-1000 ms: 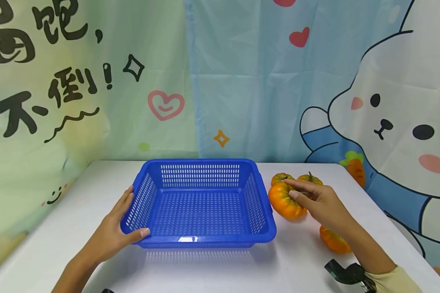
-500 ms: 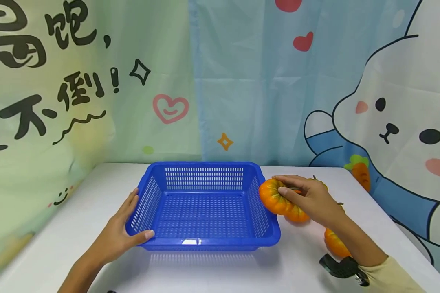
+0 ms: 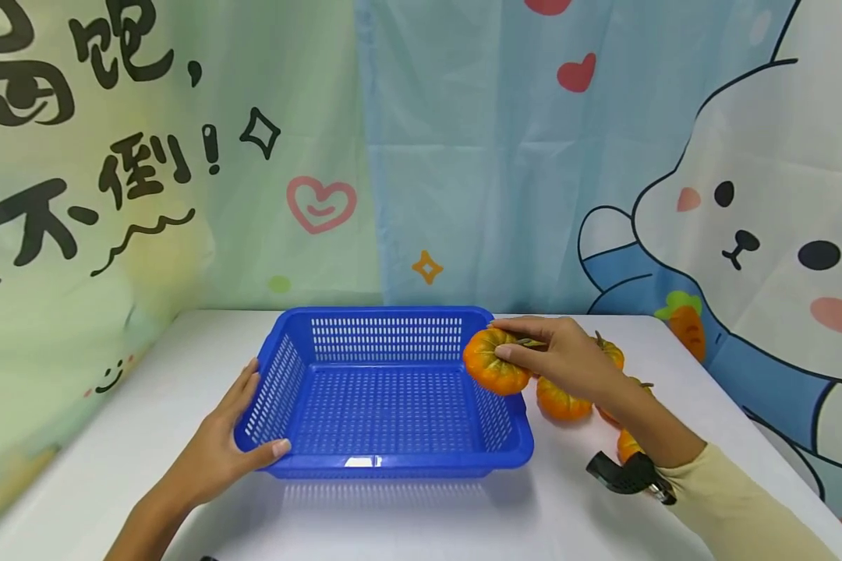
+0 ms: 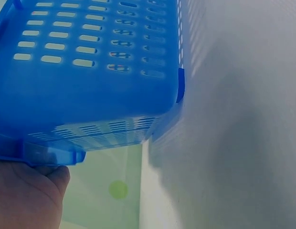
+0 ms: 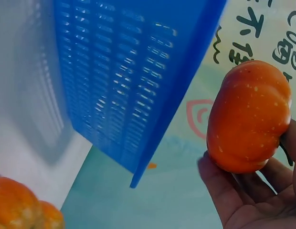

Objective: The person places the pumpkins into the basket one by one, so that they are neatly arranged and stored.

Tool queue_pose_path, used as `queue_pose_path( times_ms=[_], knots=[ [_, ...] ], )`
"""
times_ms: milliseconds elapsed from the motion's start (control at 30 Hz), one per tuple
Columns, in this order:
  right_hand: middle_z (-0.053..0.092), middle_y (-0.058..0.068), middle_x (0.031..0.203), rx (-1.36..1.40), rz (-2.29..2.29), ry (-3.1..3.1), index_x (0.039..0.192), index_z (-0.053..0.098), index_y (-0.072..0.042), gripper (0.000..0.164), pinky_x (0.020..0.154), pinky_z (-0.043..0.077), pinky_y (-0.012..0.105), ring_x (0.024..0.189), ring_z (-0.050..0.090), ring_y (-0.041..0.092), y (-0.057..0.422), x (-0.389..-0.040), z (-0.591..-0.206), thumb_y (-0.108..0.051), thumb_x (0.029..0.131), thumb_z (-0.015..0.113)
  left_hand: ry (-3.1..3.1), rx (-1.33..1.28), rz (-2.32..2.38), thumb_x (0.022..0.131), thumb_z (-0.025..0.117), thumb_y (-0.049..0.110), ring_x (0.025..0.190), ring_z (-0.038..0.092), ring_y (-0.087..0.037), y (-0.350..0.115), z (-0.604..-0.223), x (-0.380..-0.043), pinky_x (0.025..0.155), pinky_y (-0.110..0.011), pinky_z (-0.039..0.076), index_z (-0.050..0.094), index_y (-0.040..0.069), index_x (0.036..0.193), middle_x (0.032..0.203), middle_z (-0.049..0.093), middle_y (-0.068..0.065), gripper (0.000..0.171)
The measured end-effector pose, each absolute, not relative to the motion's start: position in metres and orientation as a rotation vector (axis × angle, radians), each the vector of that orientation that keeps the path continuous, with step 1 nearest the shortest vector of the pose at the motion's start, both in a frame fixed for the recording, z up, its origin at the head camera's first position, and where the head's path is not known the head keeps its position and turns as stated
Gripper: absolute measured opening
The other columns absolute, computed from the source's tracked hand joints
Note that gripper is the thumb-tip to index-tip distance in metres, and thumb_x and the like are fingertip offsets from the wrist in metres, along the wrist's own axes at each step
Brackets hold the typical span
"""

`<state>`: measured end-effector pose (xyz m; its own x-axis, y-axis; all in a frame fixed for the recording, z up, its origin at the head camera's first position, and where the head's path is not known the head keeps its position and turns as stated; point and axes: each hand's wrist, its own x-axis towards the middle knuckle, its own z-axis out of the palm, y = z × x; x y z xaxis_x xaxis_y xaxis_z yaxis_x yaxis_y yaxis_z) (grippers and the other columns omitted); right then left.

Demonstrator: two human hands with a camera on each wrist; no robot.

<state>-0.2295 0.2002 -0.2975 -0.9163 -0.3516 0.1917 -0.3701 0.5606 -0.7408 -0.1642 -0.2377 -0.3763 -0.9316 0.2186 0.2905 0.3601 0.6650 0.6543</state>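
In the head view, a blue plastic basket (image 3: 449, 461) with slotted walls stands on the white table. My left hand (image 3: 214, 452) grips its left front corner, thumb over the front rim and fingers along the left side. Over the basket's right rim, my right hand (image 3: 568, 358) holds a small orange pumpkin (image 3: 491, 366) near its stem, between thumb and fingers. The right wrist view shows this pumpkin's smooth underside (image 5: 250, 117) raised beside the basket's outer wall (image 5: 114, 86). No pumpkin lies inside the basket.
Several more pumpkins (image 3: 561, 401) sit on the table right of the basket, some partly hidden behind the right forearm. A black wrist mount (image 3: 627, 475) sticks out by the right cuff. Behind the table hangs a printed cloth (image 3: 449, 195).
My right hand has carried the pumpkin leftward from the group of pumpkins to above the basket's right rim. My left hand keeps its place at the basket corner.
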Motion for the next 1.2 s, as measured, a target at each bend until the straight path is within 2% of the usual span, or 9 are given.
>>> queue_pose_path(
  times_ms=[100, 233, 267, 467, 733, 967, 1200],
  knots=[
    [0.061, 0.012, 0.126, 0.678, 1.29, -2.785, 0.134, 0.061, -0.013, 0.049, 0.067, 0.057, 0.035, 0.095, 0.063, 0.027, 0.194, -0.236, -0.292, -0.036, 0.091, 0.068, -2.695, -0.466, -1.114, 0.079, 0.076, 0.036, 0.143, 0.011, -0.046, -0.237, -0.376, -0.164, 0.102, -0.072, 0.02, 0.015, -0.004, 0.153, 0.163, 0.004, -0.009, 0.104],
    [0.062, 0.01, 0.126, 0.731, 1.29, -2.803, 0.133, 0.062, -0.016, 0.048, 0.075, 0.057, 0.034, 0.118, 0.055, 0.034, 0.184, -0.244, -0.29, -0.037, 0.091, 0.068, -2.692, -0.464, -1.113, 0.08, 0.076, 0.036, 0.143, 0.011, -0.046, -0.236, -0.376, -0.165, 0.102, -0.072, 0.021, 0.015, -0.004, 0.153, 0.163, 0.004, -0.008, 0.103],
    [0.062, 0.011, 0.125, 0.746, 1.293, -2.805, 0.133, 0.062, -0.015, 0.048, 0.077, 0.057, 0.034, 0.12, 0.054, 0.035, 0.182, -0.246, -0.29, -0.036, 0.091, 0.069, -2.691, -0.464, -1.113, 0.08, 0.076, 0.036, 0.143, 0.011, -0.046, -0.236, -0.376, -0.165, 0.102, -0.073, 0.021, 0.015, -0.004, 0.153, 0.163, 0.004, -0.008, 0.103],
    [0.065, 0.012, 0.118, 0.857, 1.328, -2.801, 0.13, 0.063, -0.008, 0.046, 0.076, 0.057, 0.031, 0.107, 0.063, 0.03, 0.167, -0.256, -0.294, -0.031, 0.09, 0.07, -2.683, -0.479, -1.115, 0.08, 0.076, 0.036, 0.143, 0.011, -0.046, -0.235, -0.377, -0.166, 0.102, -0.072, 0.02, 0.015, -0.004, 0.153, 0.163, 0.004, -0.008, 0.103],
    [0.067, 0.009, 0.115, 1.094, 1.337, -2.782, 0.13, 0.062, -0.004, 0.045, 0.076, 0.056, 0.03, 0.096, 0.065, 0.021, 0.141, -0.265, -0.291, -0.025, 0.092, 0.069, -2.695, -0.471, -1.1, 0.08, 0.076, 0.036, 0.143, 0.012, -0.047, -0.237, -0.378, -0.164, 0.102, -0.072, 0.021, 0.016, -0.005, 0.152, 0.162, 0.005, -0.009, 0.103],
    [0.067, 0.004, 0.115, 1.061, 1.346, -2.826, 0.131, 0.062, -0.007, 0.045, 0.079, 0.056, 0.03, 0.1, 0.064, 0.02, 0.136, -0.267, -0.285, -0.027, 0.091, 0.069, -2.702, -0.464, -1.108, 0.08, 0.075, 0.035, 0.143, 0.011, -0.047, -0.238, -0.376, -0.163, 0.102, -0.073, 0.02, 0.015, -0.004, 0.153, 0.163, 0.004, -0.009, 0.102],
    [0.068, 0.005, 0.115, 1.118, 1.284, -2.784, 0.133, 0.06, -0.005, 0.048, 0.08, 0.055, 0.03, 0.101, 0.064, 0.02, 0.127, -0.271, -0.277, -0.028, 0.092, 0.068, -2.71, -0.449, -1.101, 0.08, 0.075, 0.035, 0.142, 0.012, -0.048, -0.237, -0.376, -0.163, 0.101, -0.073, 0.021, 0.016, -0.003, 0.153, 0.163, 0.004, -0.009, 0.101]
  ],
)
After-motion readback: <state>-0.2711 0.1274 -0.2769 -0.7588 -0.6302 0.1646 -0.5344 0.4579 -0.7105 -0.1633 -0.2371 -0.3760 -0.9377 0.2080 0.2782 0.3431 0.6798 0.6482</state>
